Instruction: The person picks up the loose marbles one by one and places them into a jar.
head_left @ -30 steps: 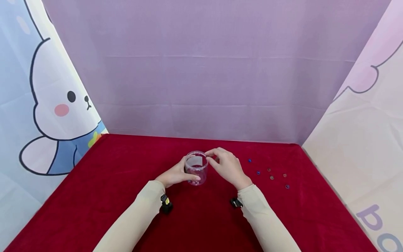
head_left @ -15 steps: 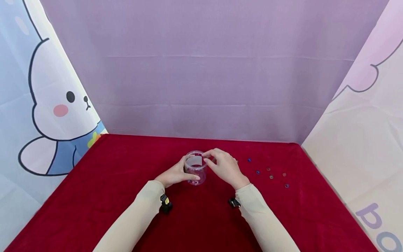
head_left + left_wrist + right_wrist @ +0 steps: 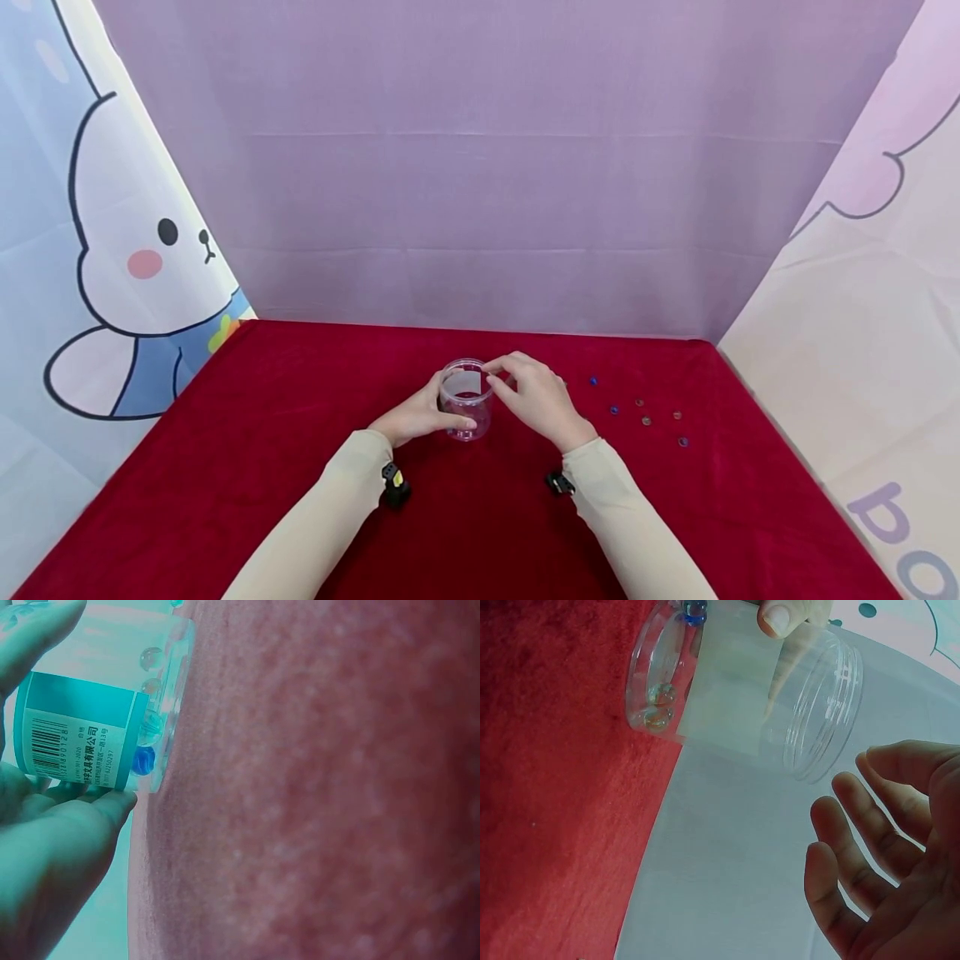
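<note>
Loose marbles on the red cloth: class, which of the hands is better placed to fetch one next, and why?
Probably the right hand: it is nearer the loose marbles, though whether its fingertips pinch anything is unclear. The left hand is busy gripping the jar.

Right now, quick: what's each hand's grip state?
Left hand: closed round the clear jar, holding it.
Right hand: near the jar's mouth; whether it pinches anything cannot be told.

A purple backdrop (image 3: 480, 167) stood at twelve o'clock, a printed white rabbit (image 3: 120, 250) at nine, printed letters (image 3: 876, 501) at four; red cloth (image 3: 480, 542) lay at six.
</note>
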A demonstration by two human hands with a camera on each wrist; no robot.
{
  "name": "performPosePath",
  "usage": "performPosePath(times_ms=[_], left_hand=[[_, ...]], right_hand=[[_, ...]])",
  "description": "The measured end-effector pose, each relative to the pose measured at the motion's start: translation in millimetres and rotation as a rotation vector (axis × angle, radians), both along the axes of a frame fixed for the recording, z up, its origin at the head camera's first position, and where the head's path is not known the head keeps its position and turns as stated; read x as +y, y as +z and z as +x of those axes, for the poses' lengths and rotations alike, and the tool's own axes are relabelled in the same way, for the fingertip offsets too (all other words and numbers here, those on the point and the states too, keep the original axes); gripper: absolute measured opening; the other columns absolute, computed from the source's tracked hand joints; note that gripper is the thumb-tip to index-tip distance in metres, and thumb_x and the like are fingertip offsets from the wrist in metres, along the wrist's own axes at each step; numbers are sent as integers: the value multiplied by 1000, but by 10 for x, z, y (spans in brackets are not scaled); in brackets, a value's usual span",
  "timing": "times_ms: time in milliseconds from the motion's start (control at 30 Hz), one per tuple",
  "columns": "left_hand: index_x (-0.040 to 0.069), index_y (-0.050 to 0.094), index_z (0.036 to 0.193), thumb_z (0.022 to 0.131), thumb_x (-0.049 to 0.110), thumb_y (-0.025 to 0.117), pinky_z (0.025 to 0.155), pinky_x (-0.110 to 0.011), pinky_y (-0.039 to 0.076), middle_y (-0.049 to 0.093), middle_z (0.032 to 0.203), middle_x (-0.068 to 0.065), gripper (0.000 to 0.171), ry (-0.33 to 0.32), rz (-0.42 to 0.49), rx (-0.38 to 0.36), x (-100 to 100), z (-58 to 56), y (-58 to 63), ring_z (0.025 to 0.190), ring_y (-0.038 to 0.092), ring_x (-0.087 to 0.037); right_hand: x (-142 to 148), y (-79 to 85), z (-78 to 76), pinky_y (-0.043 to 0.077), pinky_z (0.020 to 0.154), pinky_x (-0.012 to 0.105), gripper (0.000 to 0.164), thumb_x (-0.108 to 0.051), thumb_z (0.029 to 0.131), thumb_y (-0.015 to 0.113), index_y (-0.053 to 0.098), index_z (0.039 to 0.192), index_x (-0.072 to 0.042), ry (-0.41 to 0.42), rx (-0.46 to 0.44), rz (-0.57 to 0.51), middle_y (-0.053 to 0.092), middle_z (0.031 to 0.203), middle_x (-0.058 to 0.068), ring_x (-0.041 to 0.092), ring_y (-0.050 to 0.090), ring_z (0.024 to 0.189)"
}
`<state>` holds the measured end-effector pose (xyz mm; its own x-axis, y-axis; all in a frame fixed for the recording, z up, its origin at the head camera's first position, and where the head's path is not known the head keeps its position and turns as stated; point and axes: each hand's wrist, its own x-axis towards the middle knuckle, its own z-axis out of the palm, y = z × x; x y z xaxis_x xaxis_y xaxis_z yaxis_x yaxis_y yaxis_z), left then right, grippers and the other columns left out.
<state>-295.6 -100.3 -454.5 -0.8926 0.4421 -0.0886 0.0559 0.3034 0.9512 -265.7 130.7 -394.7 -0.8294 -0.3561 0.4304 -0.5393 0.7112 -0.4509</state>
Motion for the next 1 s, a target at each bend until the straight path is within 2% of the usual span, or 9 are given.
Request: performPosePath(times_ms=[200,667,1000], left_hand=[[19,23,155,80,26,86,110,-56,33,44,144,-3,99,-1,2,2,3,4,11,134,39,-25],[19,24,154,79,28,88,110,-55,35,45,144,-3,99,4,-7,7,10,12,25,134,39,-24],[20,21,157,80,30,87,109,-57,34,41,148,-6,102,6,-12,4,-2,-5,-8,137,35,-26]], right_hand=[[22,17,2,50,58,26,22,-24,96,70,73,117,-18,10,26,-5,66,107,-8,6,58,79],[176,-6,14,52,65,27,23,-26,96,70,72,118,-21,-35,-20,8,65,110,-7,10,59,81],[406,-68,17,51,63,28,24,-26,97,69,72,120,-20,-63,-43,24,65,112,-6,11,58,82]])
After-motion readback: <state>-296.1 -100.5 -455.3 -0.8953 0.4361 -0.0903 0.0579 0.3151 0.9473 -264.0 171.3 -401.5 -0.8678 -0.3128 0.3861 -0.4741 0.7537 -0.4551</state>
